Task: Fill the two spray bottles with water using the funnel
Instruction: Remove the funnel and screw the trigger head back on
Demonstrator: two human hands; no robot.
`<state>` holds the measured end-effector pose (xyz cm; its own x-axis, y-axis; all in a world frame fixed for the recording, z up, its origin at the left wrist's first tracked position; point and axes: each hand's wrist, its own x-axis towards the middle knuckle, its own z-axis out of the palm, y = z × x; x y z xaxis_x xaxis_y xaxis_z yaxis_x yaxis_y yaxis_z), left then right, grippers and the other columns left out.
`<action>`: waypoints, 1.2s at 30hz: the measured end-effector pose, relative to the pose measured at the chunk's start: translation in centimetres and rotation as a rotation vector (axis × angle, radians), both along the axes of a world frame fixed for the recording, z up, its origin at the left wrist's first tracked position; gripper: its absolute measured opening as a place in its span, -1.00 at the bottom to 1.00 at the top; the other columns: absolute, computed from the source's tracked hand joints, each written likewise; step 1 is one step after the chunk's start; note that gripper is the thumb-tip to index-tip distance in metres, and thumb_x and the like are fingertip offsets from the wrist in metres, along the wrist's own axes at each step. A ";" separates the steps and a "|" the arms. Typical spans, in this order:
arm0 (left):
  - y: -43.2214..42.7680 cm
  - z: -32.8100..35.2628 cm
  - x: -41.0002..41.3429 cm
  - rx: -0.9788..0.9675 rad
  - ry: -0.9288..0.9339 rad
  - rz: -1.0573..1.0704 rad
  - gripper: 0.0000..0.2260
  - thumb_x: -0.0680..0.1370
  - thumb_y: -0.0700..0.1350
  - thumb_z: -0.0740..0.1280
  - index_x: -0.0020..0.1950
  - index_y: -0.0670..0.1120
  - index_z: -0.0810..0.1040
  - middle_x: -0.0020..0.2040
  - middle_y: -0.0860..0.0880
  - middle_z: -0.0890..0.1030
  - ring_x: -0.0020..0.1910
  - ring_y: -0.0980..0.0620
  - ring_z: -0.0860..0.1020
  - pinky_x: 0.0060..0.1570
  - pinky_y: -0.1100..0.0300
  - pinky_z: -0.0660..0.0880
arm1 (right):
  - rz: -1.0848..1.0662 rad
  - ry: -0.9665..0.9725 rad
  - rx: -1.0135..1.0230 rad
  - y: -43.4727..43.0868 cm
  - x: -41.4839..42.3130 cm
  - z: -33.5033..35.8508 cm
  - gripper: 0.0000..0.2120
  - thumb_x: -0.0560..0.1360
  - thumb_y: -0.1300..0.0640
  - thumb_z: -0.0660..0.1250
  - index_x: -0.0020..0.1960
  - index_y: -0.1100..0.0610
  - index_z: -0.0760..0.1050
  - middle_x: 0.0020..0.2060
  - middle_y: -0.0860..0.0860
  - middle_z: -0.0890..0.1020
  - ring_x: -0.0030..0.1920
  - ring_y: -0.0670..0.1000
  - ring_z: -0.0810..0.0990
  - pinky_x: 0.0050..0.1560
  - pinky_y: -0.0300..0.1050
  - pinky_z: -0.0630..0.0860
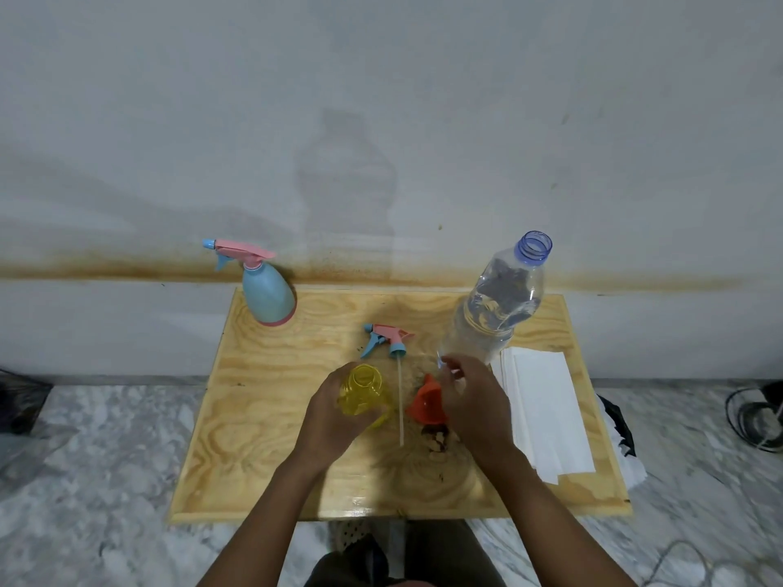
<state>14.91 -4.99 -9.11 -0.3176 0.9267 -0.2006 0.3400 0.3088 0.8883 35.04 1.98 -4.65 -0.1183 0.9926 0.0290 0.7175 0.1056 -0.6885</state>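
Note:
My left hand [334, 417] grips the yellow translucent spray bottle [363, 396], which stands on the wooden board [262, 459] with its neck open. Its pink-and-blue spray head [387, 338] lies just behind it, the dip tube pointing toward me. The orange funnel [426, 402] lies tipped on the board right of the tube. My right hand [474, 400] hovers over the funnel's right side, its fingertips pinching a small pale-blue thing that looks like the bottle cap [440, 361]. A blue spray bottle [267, 294] with its head on stands at the back left.
A large clear water bottle [495, 302], uncapped and partly full, stands at the back right of the board. Folded white paper towels [546, 417] lie along the right edge. A brown stain [438, 440] marks the board near the funnel. A wall rises right behind the board.

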 end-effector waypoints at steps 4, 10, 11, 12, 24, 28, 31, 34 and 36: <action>0.0 0.0 -0.4 0.043 -0.014 0.015 -0.44 0.34 -0.14 0.61 0.23 0.18 0.48 0.13 0.15 0.59 0.12 0.32 0.53 0.00 0.49 0.46 | 0.152 -0.008 -0.166 3.2 -4.3 0.6 -0.74 0.59 0.04 0.27 0.23 0.06 0.56 0.06 -0.04 0.66 -0.02 -0.09 0.59 0.01 -0.18 0.50; 0.1 -0.6 -1.0 0.024 -0.045 0.013 -0.39 0.31 -0.20 0.63 0.26 0.11 0.49 0.17 0.08 0.59 0.13 0.33 0.53 0.01 0.49 0.45 | 0.176 -0.211 -0.376 7.0 -9.0 -1.3 -0.69 0.54 0.07 0.30 0.21 0.20 0.52 0.05 0.09 0.62 -0.09 0.03 0.58 -0.15 -0.13 0.53; 0.1 -0.7 -1.1 0.018 -0.050 0.019 -0.38 0.30 -0.19 0.64 0.27 0.11 0.49 0.17 0.07 0.59 0.13 0.33 0.53 0.01 0.48 0.46 | 0.171 -0.248 -0.392 7.3 -9.2 -1.5 -0.73 0.53 0.07 0.32 0.16 0.20 0.53 -0.04 0.06 0.60 -0.19 -0.01 0.54 -0.28 -0.17 0.47; 0.1 -0.9 -1.2 0.011 -0.057 0.024 -0.37 0.30 -0.18 0.64 0.27 0.12 0.48 0.18 0.08 0.59 0.13 0.33 0.54 0.01 0.47 0.47 | 0.170 -0.278 -0.405 7.6 -9.4 -1.8 -0.76 0.51 0.07 0.34 0.11 0.19 0.53 -0.14 0.01 0.56 -0.26 -0.04 0.50 -0.35 -0.19 0.40; 0.1 -0.8 -1.2 -0.042 -0.068 0.025 -0.36 0.28 -0.02 0.63 0.23 0.30 0.41 0.15 0.23 0.57 0.12 0.34 0.53 0.02 0.44 0.47 | 0.069 -0.141 -0.501 9.5 -9.5 -3.1 -0.68 0.50 0.04 0.35 0.04 0.30 0.56 -0.18 0.08 0.59 -0.24 0.02 0.52 -0.38 -0.17 0.36; 0.3 -0.6 -1.8 -0.002 -0.094 0.012 -0.35 0.23 0.08 0.58 0.29 0.18 0.48 0.16 0.17 0.59 0.14 0.25 0.55 0.11 0.25 0.55 | 0.016 0.177 -0.401 8.9 -8.6 -0.6 -0.74 0.54 0.03 0.35 0.14 0.16 0.60 -0.18 0.04 0.65 -0.20 0.02 0.61 -0.18 -0.04 0.58; 0.4 -0.1 -2.3 0.028 -0.088 0.008 -0.34 0.18 0.16 0.55 0.25 0.20 0.48 0.16 0.14 0.59 0.13 0.27 0.55 0.11 0.26 0.54 | 0.011 0.407 -0.270 7.9 -7.8 2.6 -0.81 0.59 0.06 0.31 0.15 0.09 0.58 -0.09 0.10 0.68 -0.09 0.10 0.67 0.03 0.08 0.64; 0.5 0.4 -2.8 0.062 -0.059 0.021 -0.39 0.16 0.15 0.54 0.18 0.28 0.47 0.12 0.13 0.59 0.10 0.29 0.55 0.08 0.29 0.50 | 0.017 0.586 -0.149 6.7 -7.3 6.1 -0.79 0.61 0.09 0.28 0.19 0.13 0.57 -0.06 0.03 0.70 -0.04 -0.02 0.68 0.09 0.02 0.63; 0.6 0.6 -3.1 0.076 -0.024 0.019 -0.34 0.15 0.19 0.52 0.24 0.19 0.50 0.12 0.11 0.57 0.10 0.23 0.55 0.07 0.33 0.46 | 0.027 0.651 -0.062 5.9 -7.0 8.2 -0.74 0.60 0.07 0.27 0.23 0.12 0.55 -0.08 0.00 0.69 -0.04 -0.03 0.67 0.12 0.07 0.61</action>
